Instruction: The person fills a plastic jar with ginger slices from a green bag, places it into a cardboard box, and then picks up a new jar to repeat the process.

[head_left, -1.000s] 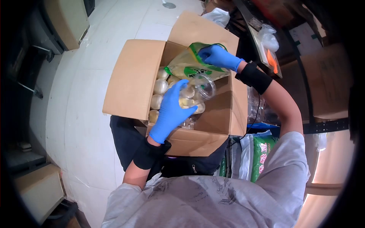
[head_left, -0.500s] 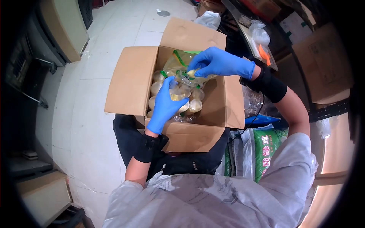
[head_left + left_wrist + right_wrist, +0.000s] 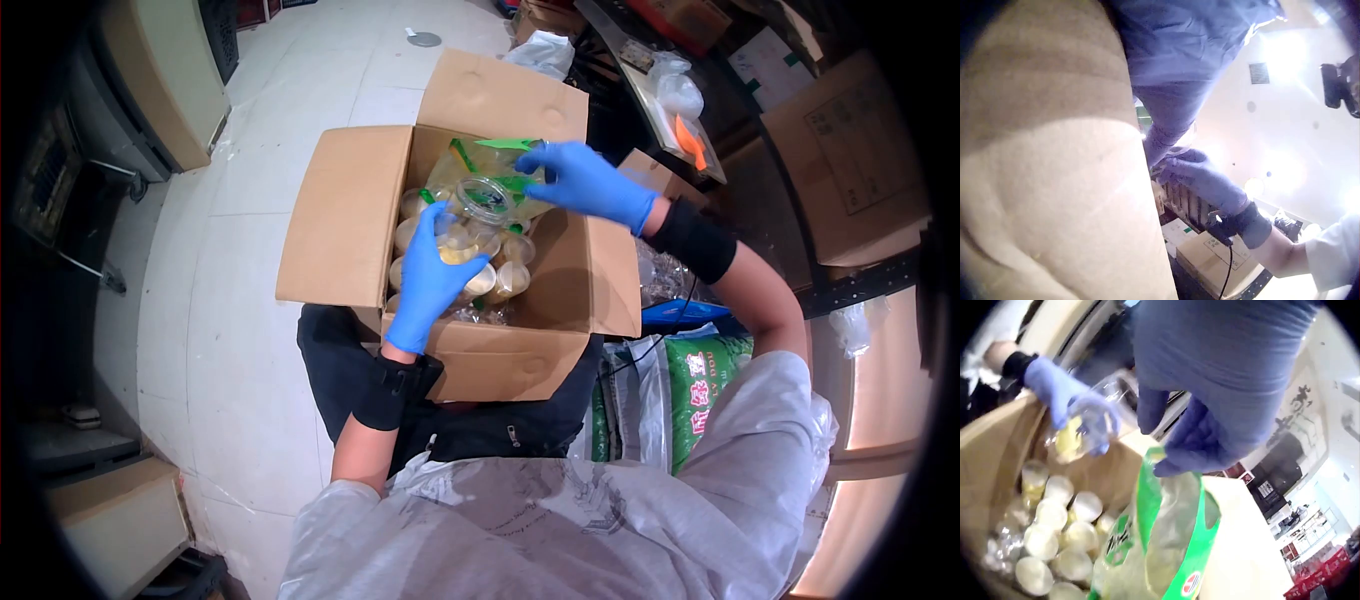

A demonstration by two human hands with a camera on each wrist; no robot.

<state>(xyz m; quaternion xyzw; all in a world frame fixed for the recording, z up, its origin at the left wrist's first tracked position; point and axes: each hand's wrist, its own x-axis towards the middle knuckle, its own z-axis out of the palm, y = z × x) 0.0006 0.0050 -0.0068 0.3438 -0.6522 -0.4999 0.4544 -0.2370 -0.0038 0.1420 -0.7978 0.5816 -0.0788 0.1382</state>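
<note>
My left hand point(image 3: 428, 285), in a blue glove, grips a clear plastic jar point(image 3: 487, 203) by its side. Its mouth faces up, and yellow pieces point(image 3: 1069, 440) show in its lower part. My right hand point(image 3: 592, 187), gloved alike, is at the top of a clear bag with green edges point(image 3: 1147, 550). In the right wrist view its fingertips overlap the bag's upper rim, with the thumb apart from the fingers. The bag gapes and stands inside a cardboard box point(image 3: 345, 215), beyond the jar. The left wrist view mostly shows forearm and glove.
Several lidded cups point(image 3: 1050, 514) fill the box's left side, beside crumpled clear plastic point(image 3: 1004, 547). The box sits on the person's lap with its flaps spread. Green sacks point(image 3: 705, 385) stand at right. Behind them, a shelf point(image 3: 650, 95) holds a plastic bag and an orange object.
The right hand came out of the bag to the jar's mouth with a yellowish piece, then moved back to the bag without it. The left hand kept the jar, now more upright.
</note>
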